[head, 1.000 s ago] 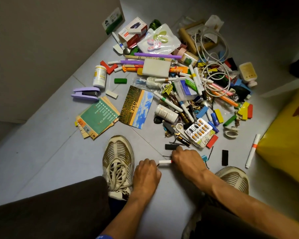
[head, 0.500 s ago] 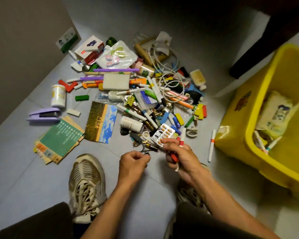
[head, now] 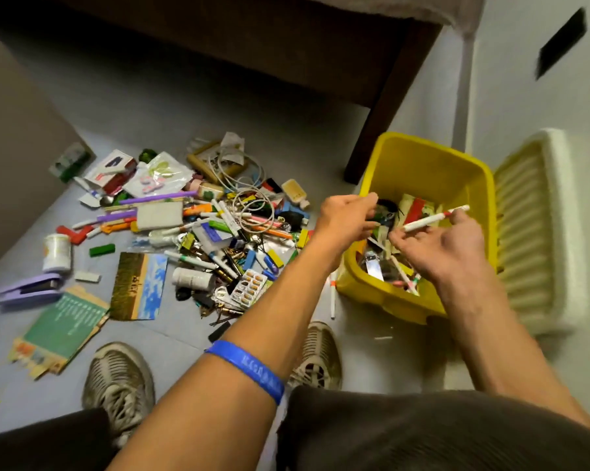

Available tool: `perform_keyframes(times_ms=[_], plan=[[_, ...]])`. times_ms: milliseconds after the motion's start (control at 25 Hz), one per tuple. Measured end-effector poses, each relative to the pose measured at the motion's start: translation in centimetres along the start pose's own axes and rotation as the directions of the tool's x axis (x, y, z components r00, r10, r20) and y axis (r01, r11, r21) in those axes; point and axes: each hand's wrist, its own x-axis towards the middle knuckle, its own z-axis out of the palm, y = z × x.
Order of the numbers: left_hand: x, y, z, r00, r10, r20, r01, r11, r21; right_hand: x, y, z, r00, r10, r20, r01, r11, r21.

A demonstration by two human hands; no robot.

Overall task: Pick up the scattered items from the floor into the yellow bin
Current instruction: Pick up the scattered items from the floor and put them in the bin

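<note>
Noting first what cannot be read: motion blur softens the right side of the view, the contents of the yellow bin [head: 433, 158] merge into a jumble, and whatever small dark things sit at the left hand's fingertips cannot be identified. The bin's near wall is partly covered by both forearms.

The bin is a bright yellow plastic tub with a rolled rim, standing on the grey floor [head: 185, 341] to the right of the scattered items [head: 219, 232], beside a cream ribbed lid [head: 531, 232]. The pile holds pens, coloured blocks, a coiled cable, a blister pack and small bottles; a purple stapler [head: 28, 288] and a green booklet [head: 62, 328] lie at its left edge.

The right hand [head: 446, 246] is over the bin's interior, fingers spread loosely; a white marker with red end [head: 434, 219] lies across its fingertips above the contents, and whether it is pinched cannot be told. The left hand [head: 346, 217], fingers curled together, is at the bin's left rim; a blue wristband [head: 249, 368] circles that forearm. Another white marker [head: 332, 294] lies on the floor just beside the bin's near-left corner.
</note>
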Motion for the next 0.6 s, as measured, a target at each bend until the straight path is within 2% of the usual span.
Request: perform_keyframes(times_ms=[80,120,200,240,280,320,360,400,440,480,520,600], plan=[[-0.4,-2.3,-3.1,0.995,0.024,-0.102,-0.017,0.997,0.075,0.2,1.1,-0.4,0.999,-0.029,0.028,0.033,0.986,-0.165],[-1.1,-4.2,-5.1,0.985,0.010,-0.170,0.009,0.994,0.109,0.2,2.3,-1.1,0.995,-0.043,0.091,0.064,0.968,-0.242],[-2.3,-9.1,-9.4,0.953,-0.064,-0.297,0.128,0.972,0.199,0.0,6.4,-2.9,0.972,-0.019,0.234,0.116,0.904,-0.412],[-2.6,-11.7,-11.1,0.932,-0.096,-0.349,0.199,0.941,0.274,0.4,8.7,-4.0,0.964,0.011,0.266,0.141,0.826,-0.546],[-2.7,-14.1,-12.3,0.915,-0.111,-0.388,0.266,0.890,0.371,1.2,11.1,-5.1,0.960,0.030,0.280,0.184,0.687,-0.703],[-2.8,-16.4,-13.0,0.903,-0.111,-0.414,0.316,0.825,0.468,2.5,13.5,-6.3,0.957,0.038,0.286,0.237,0.466,-0.853],[-2.9,-18.1,-13.5,0.895,-0.102,-0.434,0.352,0.758,0.549,3.9,15.5,-7.4,0.953,0.029,0.301,0.292,0.169,-0.941],[-3.0,-19.5,-13.7,0.891,-0.077,-0.447,0.367,0.701,0.611,5.4,17.1,-8.3,0.946,0.027,0.323,0.324,-0.136,-0.936],[-3.3,-20.6,-14.1,0.892,-0.036,-0.450,0.364,0.648,0.669,6.9,18.5,-9.0,0.940,0.046,0.339,0.331,-0.373,-0.867],[-3.7,-21.6,-14.8,0.899,0.027,-0.437,0.339,0.588,0.734,8.2,19.7,-9.6,0.932,0.079,0.354,0.342,-0.520,-0.783],[-4.1,-22.4,-15.9,0.906,0.093,-0.412,0.311,0.513,0.800,9.4,20.8,-10.1,0.921,0.118,0.372,0.365,-0.596,-0.715],[-4.9,-23.6,-18.4,0.896,0.202,-0.396,0.297,0.391,0.871,10.8,22.5,-10.5,0.899,0.172,0.404,0.416,-0.629,-0.657]])
